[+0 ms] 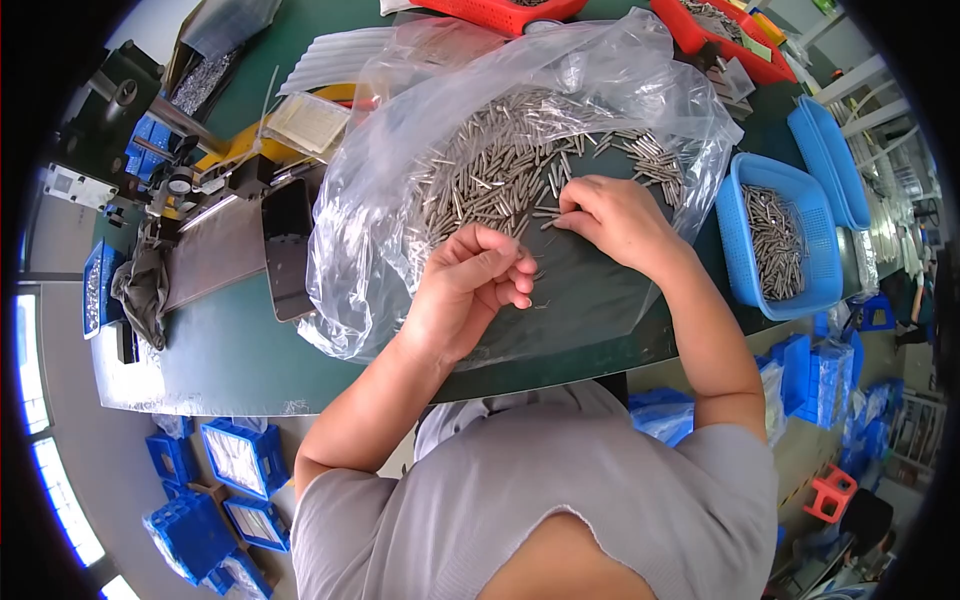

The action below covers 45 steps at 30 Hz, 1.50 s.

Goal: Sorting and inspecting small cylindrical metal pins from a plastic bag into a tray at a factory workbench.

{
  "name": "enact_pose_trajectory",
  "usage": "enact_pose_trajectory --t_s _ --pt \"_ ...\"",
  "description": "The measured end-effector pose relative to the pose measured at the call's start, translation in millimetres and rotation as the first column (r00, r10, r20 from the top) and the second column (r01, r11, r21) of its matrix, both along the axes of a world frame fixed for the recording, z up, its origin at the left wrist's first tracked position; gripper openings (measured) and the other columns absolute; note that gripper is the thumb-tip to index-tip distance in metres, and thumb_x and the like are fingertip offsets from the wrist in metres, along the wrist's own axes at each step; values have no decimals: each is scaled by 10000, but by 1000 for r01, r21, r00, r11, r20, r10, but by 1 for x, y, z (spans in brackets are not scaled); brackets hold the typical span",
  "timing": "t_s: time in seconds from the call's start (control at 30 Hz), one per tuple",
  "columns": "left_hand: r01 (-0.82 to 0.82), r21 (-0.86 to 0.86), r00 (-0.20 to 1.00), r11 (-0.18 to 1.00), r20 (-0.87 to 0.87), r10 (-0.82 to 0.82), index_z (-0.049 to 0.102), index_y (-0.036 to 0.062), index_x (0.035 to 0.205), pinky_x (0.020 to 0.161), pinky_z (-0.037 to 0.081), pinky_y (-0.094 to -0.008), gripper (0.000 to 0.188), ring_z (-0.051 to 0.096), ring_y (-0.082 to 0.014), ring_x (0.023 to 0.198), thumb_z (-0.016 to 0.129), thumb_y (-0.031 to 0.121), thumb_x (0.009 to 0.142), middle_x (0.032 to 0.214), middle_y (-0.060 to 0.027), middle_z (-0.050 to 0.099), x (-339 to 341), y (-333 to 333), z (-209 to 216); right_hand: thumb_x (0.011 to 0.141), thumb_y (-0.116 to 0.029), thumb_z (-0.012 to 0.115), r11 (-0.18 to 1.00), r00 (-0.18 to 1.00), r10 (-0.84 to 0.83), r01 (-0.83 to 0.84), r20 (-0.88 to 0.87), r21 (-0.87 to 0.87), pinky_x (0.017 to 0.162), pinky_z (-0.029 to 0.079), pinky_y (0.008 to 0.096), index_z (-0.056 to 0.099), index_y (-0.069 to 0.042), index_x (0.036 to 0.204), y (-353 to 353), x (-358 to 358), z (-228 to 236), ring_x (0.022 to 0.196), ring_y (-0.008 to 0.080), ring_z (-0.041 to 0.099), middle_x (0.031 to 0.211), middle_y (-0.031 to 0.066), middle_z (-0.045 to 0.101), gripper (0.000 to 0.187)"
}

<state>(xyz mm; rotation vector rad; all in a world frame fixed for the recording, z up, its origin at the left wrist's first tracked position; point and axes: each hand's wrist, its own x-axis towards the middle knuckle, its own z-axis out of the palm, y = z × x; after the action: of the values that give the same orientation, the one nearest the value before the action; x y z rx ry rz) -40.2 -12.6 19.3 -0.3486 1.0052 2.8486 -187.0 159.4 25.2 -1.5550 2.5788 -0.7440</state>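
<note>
Many small grey metal pins (485,185) lie heaped on a clear plastic bag (350,235) spread over the green table. Over the bag's near part is my left hand (468,285), its thumb and index finger pressed together and the other fingers curled. Whatever those fingertips may hold is too small to make out. My right hand (615,222) reaches to the heap's near right edge, thumb and forefinger closed at the end of a single metal pin (547,224). A few thin, hair-like bits (541,275) lie on the plastic between the hands.
On the right stands a blue basket (735,235) holding more pins, with another blue basket (830,165) behind it. Red trays (690,30) line the far edge. To the left are a dark phone-like slab (287,250) and a metal fixture (175,185). Blue crates (240,455) sit below.
</note>
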Motion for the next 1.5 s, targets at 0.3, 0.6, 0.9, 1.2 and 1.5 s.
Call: enact_pose_trajectory --t_s 0.3,0.6,0.9,1.2,1.5 --pt "3 -9 1000 1000 8 -3 544 12 884 598 510 -284 70 595 -176 687 529 80 892 849 -140 607 0 1 -2 875 -153 588 978 659 67 104 749 -179 530 376 227 552 -29 857 -1 7 15 618 51 459 685 -16 533 130" --pt "44 -9 999 999 19 -44 533 -5 905 611 542 -286 86 623 -181 680 533 80 901 836 -135 627 -1 2 -4 873 -116 560 963 406 222 52 886 -265 496 319 172 540 -41 903 -7 27 25 604 20 431 696 -35 499 84" --pt "78 -73 997 994 27 -76 530 -2 888 600 539 -290 86 626 -183 683 551 80 892 827 -130 628 -1 4 -1 848 -60 563 958 445 242 29 862 -285 538 349 181 516 -33 884 -5 28 25 614 24 446 696 -35 501 65" --pt "115 -5 993 993 -17 -115 554 -9 880 615 547 -290 67 633 -189 694 545 57 885 832 -139 633 1 4 -2 857 -166 641 950 355 279 36 892 -311 565 381 185 492 -43 870 -15 37 17 636 35 502 706 -7 549 194" --pt "42 23 999 999 16 -42 558 0 874 603 534 -291 69 618 -192 677 532 64 882 825 -144 625 0 2 -4 866 -187 590 797 178 356 455 917 -398 417 286 180 560 -59 857 7 3 17 534 49 443 693 -2 533 132"
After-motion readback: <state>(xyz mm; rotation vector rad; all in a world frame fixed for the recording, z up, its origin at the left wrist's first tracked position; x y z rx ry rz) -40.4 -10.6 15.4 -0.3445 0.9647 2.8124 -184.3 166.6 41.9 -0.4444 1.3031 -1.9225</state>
